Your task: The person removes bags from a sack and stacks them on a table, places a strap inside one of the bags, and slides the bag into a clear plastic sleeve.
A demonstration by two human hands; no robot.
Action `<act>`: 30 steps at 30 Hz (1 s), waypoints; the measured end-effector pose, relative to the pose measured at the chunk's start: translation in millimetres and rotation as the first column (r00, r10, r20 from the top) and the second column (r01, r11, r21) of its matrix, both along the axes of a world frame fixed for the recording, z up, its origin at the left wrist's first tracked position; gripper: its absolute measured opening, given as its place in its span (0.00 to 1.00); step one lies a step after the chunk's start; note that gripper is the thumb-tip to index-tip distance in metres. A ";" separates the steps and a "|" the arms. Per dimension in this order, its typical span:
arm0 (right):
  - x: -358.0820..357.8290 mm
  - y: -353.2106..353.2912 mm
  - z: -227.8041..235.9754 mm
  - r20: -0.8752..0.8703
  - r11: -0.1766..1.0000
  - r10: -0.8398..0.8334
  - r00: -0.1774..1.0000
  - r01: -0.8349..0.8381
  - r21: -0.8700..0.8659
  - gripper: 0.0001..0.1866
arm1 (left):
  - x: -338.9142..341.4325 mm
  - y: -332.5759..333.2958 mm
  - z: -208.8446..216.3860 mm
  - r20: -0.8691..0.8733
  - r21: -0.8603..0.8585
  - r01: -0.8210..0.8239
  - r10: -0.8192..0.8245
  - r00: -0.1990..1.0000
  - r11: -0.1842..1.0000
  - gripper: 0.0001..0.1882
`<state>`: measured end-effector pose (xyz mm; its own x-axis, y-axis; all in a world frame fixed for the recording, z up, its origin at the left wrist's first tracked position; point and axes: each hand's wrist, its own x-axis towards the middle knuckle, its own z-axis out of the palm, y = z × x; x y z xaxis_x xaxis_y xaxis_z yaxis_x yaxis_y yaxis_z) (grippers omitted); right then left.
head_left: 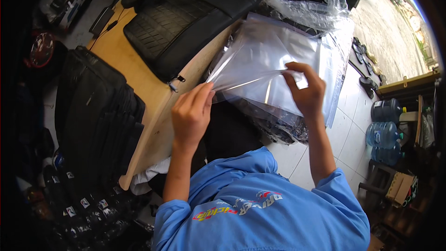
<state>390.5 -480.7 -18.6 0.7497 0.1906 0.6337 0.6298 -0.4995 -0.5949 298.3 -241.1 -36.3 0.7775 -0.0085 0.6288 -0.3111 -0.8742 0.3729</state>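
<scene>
A clear plastic bag [244, 72] is stretched between my two hands above a stack of similar clear plastic bags [325, 65]. My left hand [193, 111] pinches its near left corner, with the fingers closed together. On the other side my right hand [304, 88] grips the bag's edge between thumb and forefinger. The stack rests on a bundle wrapped in shiny plastic [278, 125]. To the left, a black backpack [186, 23] with a quilted-looking panel lies flat on the wooden table [134, 125], its zipper end at the near edge.
Several black bags [93, 107] stand stacked left of the table, above plastic-wrapped bundles [79, 200]. Crumpled clear wrap [306, 0] surrounds dark items at the back. Large water bottles [385, 135], a cardboard box [399, 188] and sandals [364, 60] are on the right.
</scene>
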 end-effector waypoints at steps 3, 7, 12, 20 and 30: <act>8.6 0.9 39.7 0.104 0.994 0.106 0.989 -0.103 -0.029 0.12 | -20.1 19.2 34.5 -0.004 -0.073 -0.004 0.004 1.000 0.997 0.09; 20.7 25.5 91.5 -0.259 0.953 0.300 0.918 -0.278 0.118 0.12 | -36.1 42.9 71.3 0.075 0.040 -0.074 0.070 0.995 0.996 0.09; 32.8 55.6 96.9 -0.427 0.832 0.519 0.741 -0.323 0.452 0.17 | -51.6 10.3 86.2 0.492 0.085 -0.377 0.290 0.821 0.923 0.24; 20.9 70.0 61.8 -0.443 0.654 0.601 0.665 -0.091 0.751 0.17 | -44.5 -20.0 61.9 -0.055 -0.853 0.023 -0.135 0.989 0.521 0.12; -84.1 94.9 65.3 -0.256 0.787 0.585 0.770 -0.463 0.407 0.22 | -65.2 17.2 92.1 -0.097 -0.946 -0.042 -0.156 0.983 0.322 0.06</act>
<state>306.4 -385.8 46.7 0.7675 0.4651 0.4413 0.4543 0.0911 -0.8862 233.1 -224.0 55.8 0.8771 0.4631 0.1274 -0.2024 0.1157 0.9724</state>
